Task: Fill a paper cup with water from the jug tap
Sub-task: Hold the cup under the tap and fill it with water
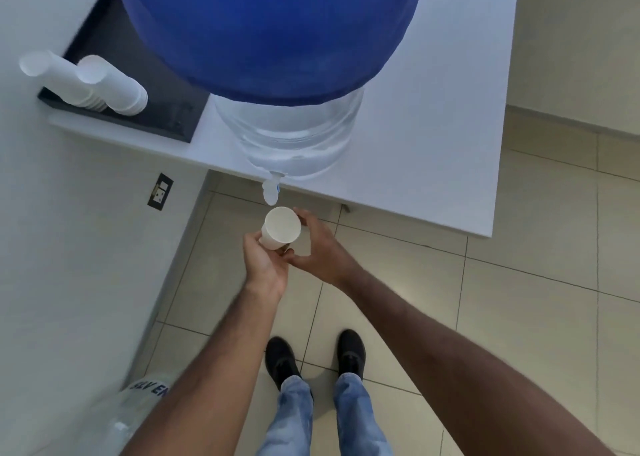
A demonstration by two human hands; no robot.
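A paper cup [280, 227] is being held at the centre of the frame, just below the tap [271, 189] of the water jug [289, 133], with its open mouth tilted up toward the camera. The cup's lower part is being gripped by the left hand [264, 265], whose fingers are closed around the base. The right hand [320, 247] is being kept beside the cup, partly open, with fingertips touching the rim on the right side. The jug, draped in a blue cover [266, 29], is being supported at the edge of a white table [433, 136]. Two stacks of cups [86, 83] are being stored in the upper left of the frame.
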